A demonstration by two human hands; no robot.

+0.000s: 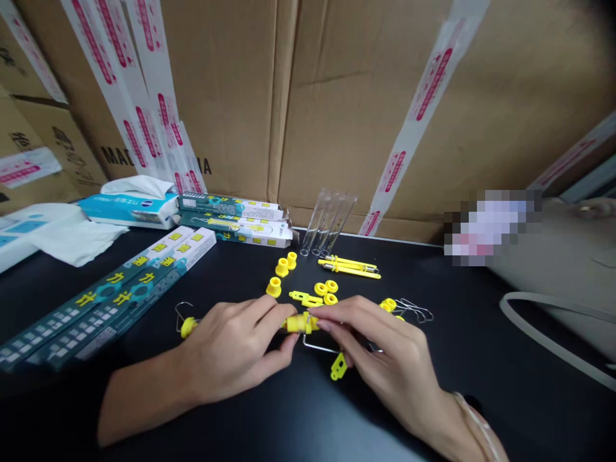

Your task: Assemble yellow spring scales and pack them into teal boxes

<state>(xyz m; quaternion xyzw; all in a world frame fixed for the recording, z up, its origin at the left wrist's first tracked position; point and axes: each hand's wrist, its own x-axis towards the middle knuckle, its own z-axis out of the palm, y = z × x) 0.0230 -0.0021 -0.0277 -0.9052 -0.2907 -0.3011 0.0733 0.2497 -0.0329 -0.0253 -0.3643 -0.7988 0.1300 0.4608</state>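
Big taped cardboard box (231,96) stands at back of blk table (308,417); gray bag (553,256) at R edge. Two long teal boxes (139,295) lie side by side at L, w/ a stack of similar boxes (231,221) and a blue tissue pk (129,208) behind. L hand (235,346) is curled round the held pc (296,323), thumb & fingers gripping it; R hand (385,359) pinches the same pc's yellow R end. Held pc is btwn both hands, roughly horiz. above table, hook sticking out past L hand. Clear tubes (327,224) lean on the cardboard; yellow strips (350,267) lie just in front. Wire hooks (416,312) lie beyond R hand. Yellow tab (339,366) is by R fingertips; can't tell if attached. Smallest: 3 flanged caps (274,287), 3 yellow rings (330,287), mid-table.
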